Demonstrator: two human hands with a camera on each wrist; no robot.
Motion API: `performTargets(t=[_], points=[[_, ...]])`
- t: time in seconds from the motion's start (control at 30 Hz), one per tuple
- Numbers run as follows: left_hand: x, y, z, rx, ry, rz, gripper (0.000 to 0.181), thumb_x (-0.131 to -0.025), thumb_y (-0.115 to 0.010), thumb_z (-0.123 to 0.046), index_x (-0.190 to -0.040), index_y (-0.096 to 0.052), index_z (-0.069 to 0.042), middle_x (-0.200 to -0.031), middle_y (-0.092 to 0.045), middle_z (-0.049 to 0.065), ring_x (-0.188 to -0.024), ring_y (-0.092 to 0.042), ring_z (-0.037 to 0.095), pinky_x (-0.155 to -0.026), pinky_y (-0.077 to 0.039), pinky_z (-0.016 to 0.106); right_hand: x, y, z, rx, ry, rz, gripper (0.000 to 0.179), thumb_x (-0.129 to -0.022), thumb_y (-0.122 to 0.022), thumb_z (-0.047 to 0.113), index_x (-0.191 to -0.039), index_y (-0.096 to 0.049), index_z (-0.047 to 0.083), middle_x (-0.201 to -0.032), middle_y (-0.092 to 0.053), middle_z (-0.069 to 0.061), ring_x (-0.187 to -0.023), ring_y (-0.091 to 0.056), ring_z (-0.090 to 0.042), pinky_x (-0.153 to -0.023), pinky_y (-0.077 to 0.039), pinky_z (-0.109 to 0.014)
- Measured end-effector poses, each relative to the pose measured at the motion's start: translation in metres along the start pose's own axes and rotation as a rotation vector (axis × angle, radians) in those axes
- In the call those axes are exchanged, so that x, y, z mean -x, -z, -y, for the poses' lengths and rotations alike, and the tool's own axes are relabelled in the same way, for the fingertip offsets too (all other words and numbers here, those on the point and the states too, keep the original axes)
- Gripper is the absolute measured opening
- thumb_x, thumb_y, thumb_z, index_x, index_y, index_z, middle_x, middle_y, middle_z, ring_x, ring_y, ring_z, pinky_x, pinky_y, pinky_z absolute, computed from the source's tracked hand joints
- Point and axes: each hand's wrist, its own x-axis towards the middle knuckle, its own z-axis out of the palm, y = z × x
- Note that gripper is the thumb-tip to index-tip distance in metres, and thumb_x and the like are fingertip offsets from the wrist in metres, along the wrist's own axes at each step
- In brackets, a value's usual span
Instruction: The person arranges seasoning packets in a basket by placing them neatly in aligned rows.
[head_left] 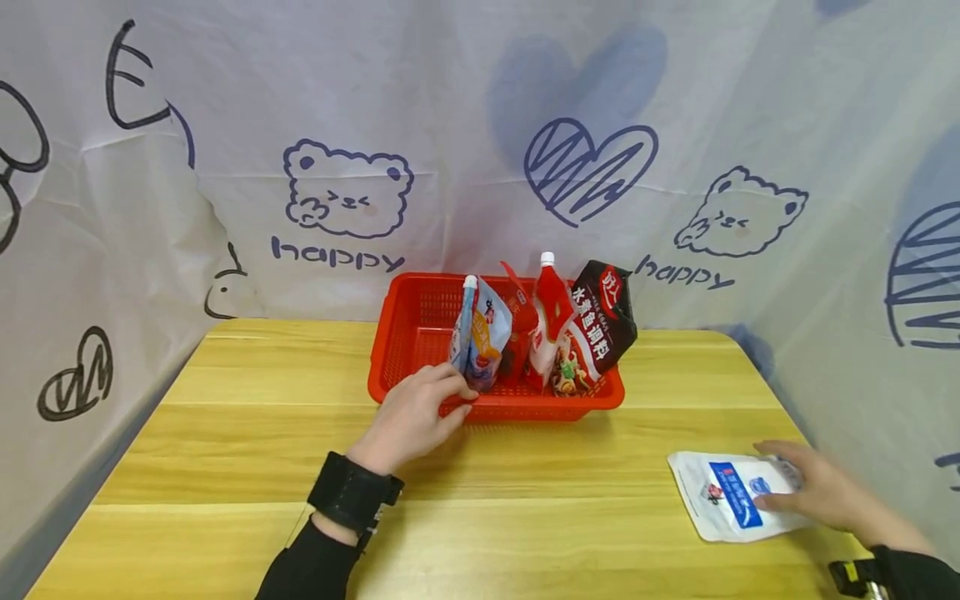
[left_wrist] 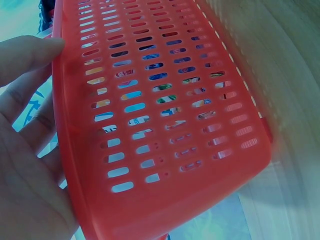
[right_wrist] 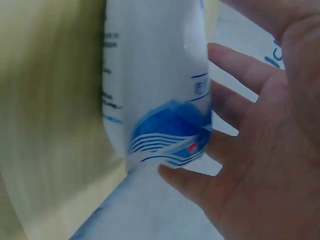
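Note:
A red plastic basket [head_left: 408, 392] with slotted walls stands at the back middle of the table. My left hand [head_left: 423, 412] holds its front rim, with fingers over the rim and the thumb on the near side in the left wrist view. Toward the right lies a white packet [head_left: 705, 492] with a blue label panel. My right hand [head_left: 817, 492] is over its right end, thumb and fingers spread apart. In the right wrist view the blue-patterned end of the packet [right_wrist: 170, 130] is close to the fingertips.
Inside the basket stand a white-capped blue pouch [head_left: 487, 333], a red pouch with a white cap [head_left: 551, 308] and a dark seasoning bag [head_left: 600, 317] leaning right. A white cloth [head_left: 465, 125] with drawings hangs behind the wooden table [head_left: 555, 517].

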Motion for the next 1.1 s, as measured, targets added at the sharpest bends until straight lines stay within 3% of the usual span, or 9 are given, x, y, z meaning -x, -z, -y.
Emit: performTargets(t=[0.23,0.3,0.47,0.7,0.9,1.1], points=[[0.000,-0.001,-0.001,-0.001,-0.001,-0.001,0.010,-0.089,-0.081,-0.012,-0.098,-0.077,-0.016,-0.099,-0.068,-0.003,-0.088,-0.062,0.017,-0.076,-0.056,0.033,-0.002,-0.001,-0.006,-0.021,-0.138,0.118,0.081,-0.082,-0.088,0.044,-0.136,-0.058,-0.008,-0.137,-0.047,-0.045,-0.117,-0.050,-0.060,-0.093,-0.042,-0.076],[0.001,-0.001,0.000,-0.002,-0.002,-0.003,0.010,-0.089,-0.081,-0.012,-0.098,-0.077,-0.016,-0.099,-0.068,-0.003,-0.088,-0.062,0.017,-0.076,-0.056,0.033,-0.002,-0.001,-0.006,-0.012,-0.143,0.127,0.082,-0.081,-0.088,0.045,-0.137,-0.059,-0.007,-0.135,-0.046,-0.045,-0.114,-0.051,-0.059,-0.092,-0.044,-0.075],[0.001,-0.003,0.001,-0.009,-0.001,0.001,0.011,-0.090,-0.081,-0.013,-0.099,-0.078,-0.016,-0.099,-0.068,-0.003,-0.089,-0.063,0.017,-0.076,-0.056,0.032,-0.002,-0.001,-0.007,0.014,-0.112,0.091,0.081,-0.078,-0.091,0.042,-0.135,-0.060,-0.007,-0.129,-0.046,-0.044,-0.107,-0.055,-0.055,-0.089,-0.046,-0.074],[0.002,-0.003,0.000,-0.005,0.002,-0.010,0.011,-0.089,-0.082,-0.013,-0.099,-0.078,-0.016,-0.099,-0.068,-0.003,-0.088,-0.062,0.017,-0.075,-0.056,0.032,0.002,-0.003,0.000,-0.002,-0.188,0.069,0.095,-0.073,-0.091,0.054,-0.137,-0.056,-0.007,-0.119,-0.048,-0.035,-0.096,-0.053,-0.042,-0.082,-0.051,-0.061],[0.002,-0.002,-0.001,-0.006,0.007,-0.007,0.011,-0.089,-0.082,-0.013,-0.099,-0.078,-0.016,-0.098,-0.068,-0.003,-0.088,-0.062,0.017,-0.075,-0.056,0.032,0.006,-0.004,0.011,-0.033,-0.141,-0.009,0.082,-0.073,-0.094,0.046,-0.126,-0.061,-0.008,-0.120,-0.053,-0.029,-0.099,-0.053,-0.039,-0.085,-0.050,-0.060],[0.002,-0.001,-0.001,-0.010,0.002,-0.011,0.011,-0.090,-0.081,-0.013,-0.099,-0.078,-0.016,-0.098,-0.068,-0.003,-0.087,-0.062,0.017,-0.074,-0.055,0.032,0.007,-0.006,0.024,-0.052,-0.111,-0.058,0.070,-0.076,-0.092,0.041,-0.120,-0.061,-0.002,-0.104,-0.066,-0.010,-0.088,-0.055,-0.025,-0.075,-0.047,-0.038]])
